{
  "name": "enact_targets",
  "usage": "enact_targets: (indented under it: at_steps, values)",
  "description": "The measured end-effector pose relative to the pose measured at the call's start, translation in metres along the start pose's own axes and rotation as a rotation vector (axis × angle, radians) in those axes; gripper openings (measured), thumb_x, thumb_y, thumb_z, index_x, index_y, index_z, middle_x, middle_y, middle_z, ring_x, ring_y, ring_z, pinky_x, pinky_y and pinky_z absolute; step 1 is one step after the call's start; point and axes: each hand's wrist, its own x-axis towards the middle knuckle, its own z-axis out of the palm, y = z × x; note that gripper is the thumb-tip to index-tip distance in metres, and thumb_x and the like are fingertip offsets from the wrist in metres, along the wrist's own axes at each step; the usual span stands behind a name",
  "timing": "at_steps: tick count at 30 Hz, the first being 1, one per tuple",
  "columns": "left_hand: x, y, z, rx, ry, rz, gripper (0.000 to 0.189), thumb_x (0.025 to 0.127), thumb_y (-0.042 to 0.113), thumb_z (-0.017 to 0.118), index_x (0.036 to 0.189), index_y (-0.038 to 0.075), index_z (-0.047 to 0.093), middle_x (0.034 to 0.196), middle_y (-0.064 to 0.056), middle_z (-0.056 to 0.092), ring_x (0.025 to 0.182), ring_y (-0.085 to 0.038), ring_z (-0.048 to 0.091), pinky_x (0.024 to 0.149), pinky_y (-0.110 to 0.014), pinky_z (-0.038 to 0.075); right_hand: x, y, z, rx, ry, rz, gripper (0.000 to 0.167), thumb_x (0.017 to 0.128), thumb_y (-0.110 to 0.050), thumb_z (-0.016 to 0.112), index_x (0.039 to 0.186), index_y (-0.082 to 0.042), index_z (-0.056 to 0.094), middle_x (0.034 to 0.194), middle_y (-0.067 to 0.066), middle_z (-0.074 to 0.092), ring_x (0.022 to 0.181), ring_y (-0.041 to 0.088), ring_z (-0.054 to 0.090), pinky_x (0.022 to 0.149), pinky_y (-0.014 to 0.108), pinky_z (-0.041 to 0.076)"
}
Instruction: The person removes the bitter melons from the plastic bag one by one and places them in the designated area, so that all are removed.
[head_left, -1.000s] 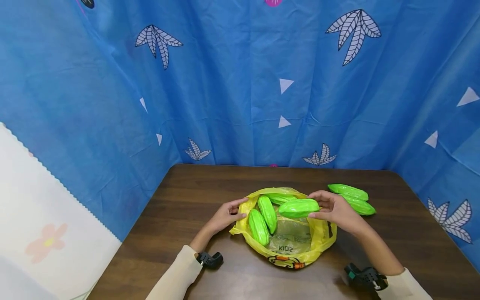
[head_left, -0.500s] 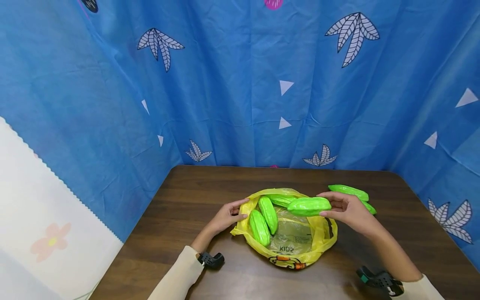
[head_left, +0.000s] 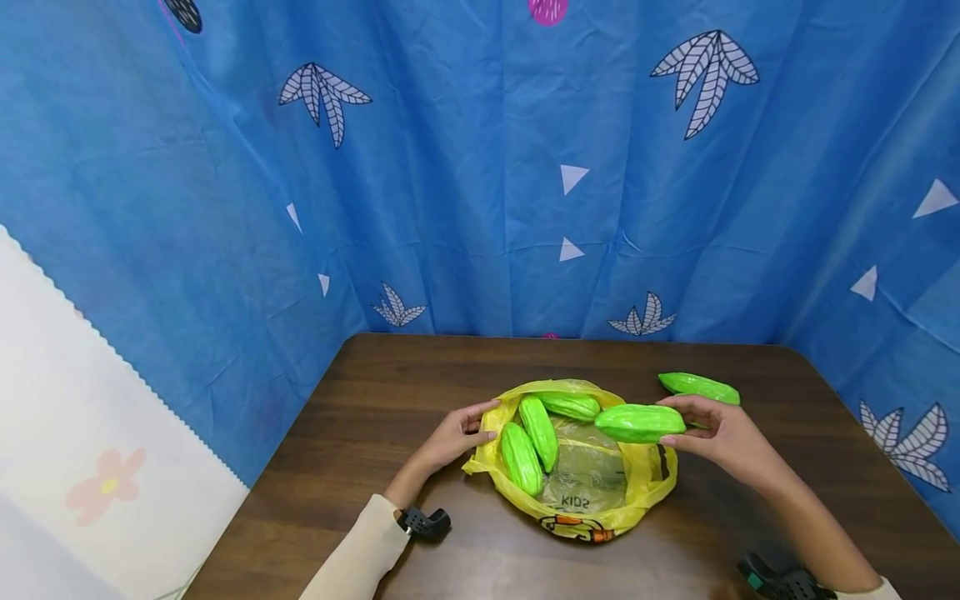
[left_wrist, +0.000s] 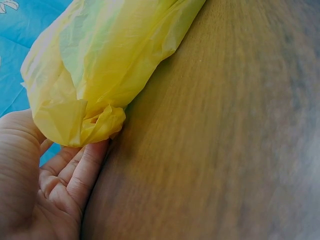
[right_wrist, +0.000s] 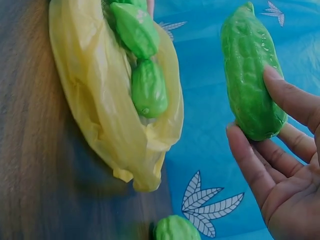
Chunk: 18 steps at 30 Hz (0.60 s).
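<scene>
My left hand (head_left: 453, 433) pinches the left rim of a yellow plastic bag (head_left: 643, 479), which stands with its mouth spread. In the left wrist view, the bag's crumpled edge (left_wrist: 100, 125) lies between thumb and fingers. Three bright green bitter gourds lie inside: one at the left (head_left: 521, 458), one beside it (head_left: 538, 433), one at the back (head_left: 568, 406). Over the bag's right side, my right hand (head_left: 727, 435) holds another bitter gourd (head_left: 640, 423) by its end. The right wrist view shows this ridged gourd (right_wrist: 250, 75) between thumb and fingers.
Behind my right hand, a bitter gourd (head_left: 699, 387) lies on the brown wooden table (head_left: 405, 375). A blue patterned curtain (head_left: 465, 208) hangs behind the table and along its sides. White cloth (head_left: 112, 417) with a flower print hangs at the left.
My right hand has moved right with the bitter gourd, from above the bag's middle to its right edge. It now hides one gourd on the table. My left hand stays at the rim.
</scene>
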Motion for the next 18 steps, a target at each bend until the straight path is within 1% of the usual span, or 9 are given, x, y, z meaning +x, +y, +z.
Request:
enact_targets:
  at_steps: [5,10,14,18]
  values:
    - [0.0,-0.001,0.0,-0.012,-0.004,0.003,0.06,0.099,0.003,0.065,0.154,0.002,0.042,0.144,-0.026,0.053,0.109,-0.026,0.068,0.08,-0.029,0.06,-0.005,0.003,-0.003,-0.001,0.008,0.01,0.054,0.09,-0.019,0.08,0.136,0.0,0.059,0.116,0.012,0.07,0.096,0.013,0.07,0.076,0.035,0.062]
    - [0.0,-0.001,-0.001,-0.03,-0.006,0.003,0.06,0.099,0.003,0.065,0.154,0.002,0.042,0.145,-0.026,0.052,0.113,-0.026,0.067,0.083,-0.032,0.06,-0.012,0.005,-0.007,-0.019,0.029,0.021,0.057,0.091,-0.019,0.079,0.139,0.001,0.057,0.118,0.005,0.069,0.096,0.01,0.07,0.075,0.034,0.061]
    - [0.0,-0.001,-0.001,-0.02,-0.007,0.017,0.06,0.099,0.005,0.065,0.154,0.001,0.042,0.145,-0.026,0.052,0.111,-0.026,0.068,0.083,-0.033,0.06,-0.016,0.009,-0.011,-0.049,0.05,0.04,0.057,0.091,-0.021,0.078,0.139,0.001,0.057,0.117,0.003,0.069,0.096,0.008,0.069,0.075,0.033,0.061]
    - [0.001,-0.003,0.0,-0.019,-0.006,0.019,0.059,0.099,0.006,0.065,0.153,0.001,0.042,0.143,-0.026,0.054,0.109,-0.023,0.069,0.083,-0.033,0.06,-0.021,0.014,-0.013,-0.083,0.072,0.062,0.058,0.091,-0.024,0.079,0.138,0.002,0.058,0.116,0.003,0.069,0.095,0.007,0.069,0.074,0.032,0.061]
